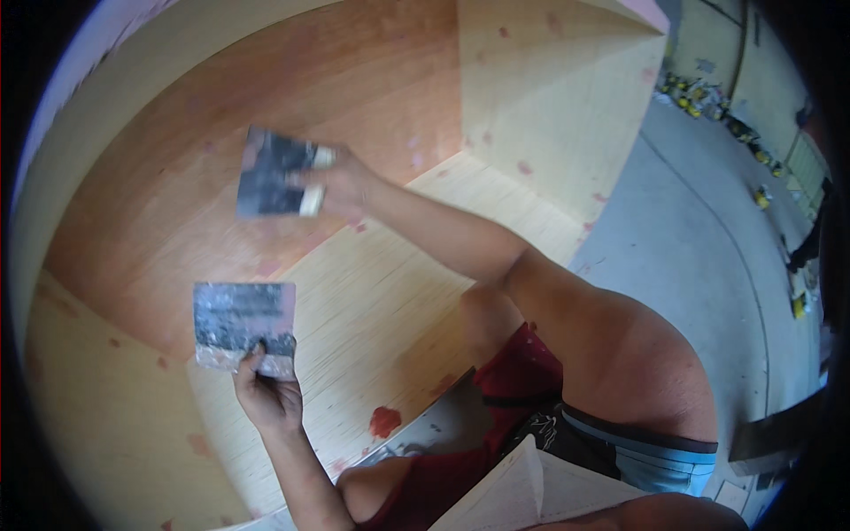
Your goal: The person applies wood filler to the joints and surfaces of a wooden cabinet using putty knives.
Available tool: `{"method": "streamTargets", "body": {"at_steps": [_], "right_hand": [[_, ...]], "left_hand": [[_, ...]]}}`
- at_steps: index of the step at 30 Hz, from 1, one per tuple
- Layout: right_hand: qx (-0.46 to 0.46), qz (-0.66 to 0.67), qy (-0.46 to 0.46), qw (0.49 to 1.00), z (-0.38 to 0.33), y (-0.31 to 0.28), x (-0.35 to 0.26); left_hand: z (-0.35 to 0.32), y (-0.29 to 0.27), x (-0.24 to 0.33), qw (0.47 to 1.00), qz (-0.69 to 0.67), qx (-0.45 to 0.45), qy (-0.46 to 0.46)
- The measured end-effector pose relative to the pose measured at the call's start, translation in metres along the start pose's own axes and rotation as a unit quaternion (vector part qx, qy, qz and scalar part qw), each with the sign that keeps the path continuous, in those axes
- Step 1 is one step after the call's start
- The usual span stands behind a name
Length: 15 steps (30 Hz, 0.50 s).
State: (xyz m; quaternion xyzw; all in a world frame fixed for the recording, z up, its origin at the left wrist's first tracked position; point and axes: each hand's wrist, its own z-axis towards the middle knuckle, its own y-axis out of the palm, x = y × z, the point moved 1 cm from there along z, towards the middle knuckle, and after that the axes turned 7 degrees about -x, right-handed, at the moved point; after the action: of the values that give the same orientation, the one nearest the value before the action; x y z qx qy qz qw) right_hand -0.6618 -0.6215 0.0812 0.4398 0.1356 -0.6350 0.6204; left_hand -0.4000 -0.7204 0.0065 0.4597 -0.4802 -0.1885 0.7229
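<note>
My left hand (268, 398) grips a wide putty spreader (243, 310) by its lower edge, thumb pressed on its front. Grey and pinkish smears cover its broad face. Above it, my right hand (341, 181) is closed around the pale handle of a putty knife (273, 173), its dark, stained blade pointing left. That blade is in front of the reddish-brown plywood panel (363, 88); whether it touches the wood I cannot tell. The two tools are apart. Below and right of them lies a lighter plywood panel (354, 296).
A pale side panel (549, 97) stands at the upper right, dotted with pink filler spots. A red patch (385, 422) marks the light panel near my knees. Beyond lies a grey floor (699, 257), with yellow and white clutter (695, 97) along the far wall.
</note>
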Motion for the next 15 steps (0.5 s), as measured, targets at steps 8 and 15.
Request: {"method": "streamTargets", "body": {"at_steps": [8, 15], "right_hand": [[-0.335, -0.573, -0.219, 0.715, -0.096, 0.055, -0.063], [-0.256, -0.652, -0.162, 0.695, -0.107, 0.034, -0.067]], "left_hand": [[0.019, 0.042, -0.041, 0.992, -0.008, -0.127, 0.009], [0.011, 0.036, -0.038, 0.981, 0.064, -0.177, 0.037]]}}
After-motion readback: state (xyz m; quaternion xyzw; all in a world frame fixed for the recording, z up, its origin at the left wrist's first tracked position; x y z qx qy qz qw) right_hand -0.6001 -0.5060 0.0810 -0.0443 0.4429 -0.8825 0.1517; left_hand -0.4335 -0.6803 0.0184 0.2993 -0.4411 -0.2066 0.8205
